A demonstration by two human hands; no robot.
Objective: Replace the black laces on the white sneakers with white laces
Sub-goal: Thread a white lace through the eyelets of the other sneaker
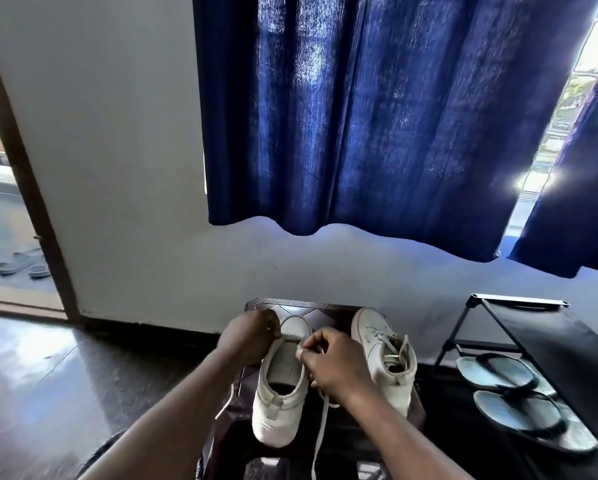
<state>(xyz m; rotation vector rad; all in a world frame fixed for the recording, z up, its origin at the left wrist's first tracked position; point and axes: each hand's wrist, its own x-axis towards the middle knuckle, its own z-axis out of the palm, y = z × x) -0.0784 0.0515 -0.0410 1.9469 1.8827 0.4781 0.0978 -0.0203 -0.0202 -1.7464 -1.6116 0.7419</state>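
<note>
Head view: the flat white lace point(320, 434), pinched by fingers of the left hand point(252, 336) and right hand point(328, 363) over the left white fabric sneaker point(280, 403) on the dark surface point(325, 313), could be pulled uneven by a one-sided tug.

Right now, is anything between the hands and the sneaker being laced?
Nothing visible. The left hand and right hand both pinch the white lace on the near sneaker; the other sneaker stands to its right.
</note>
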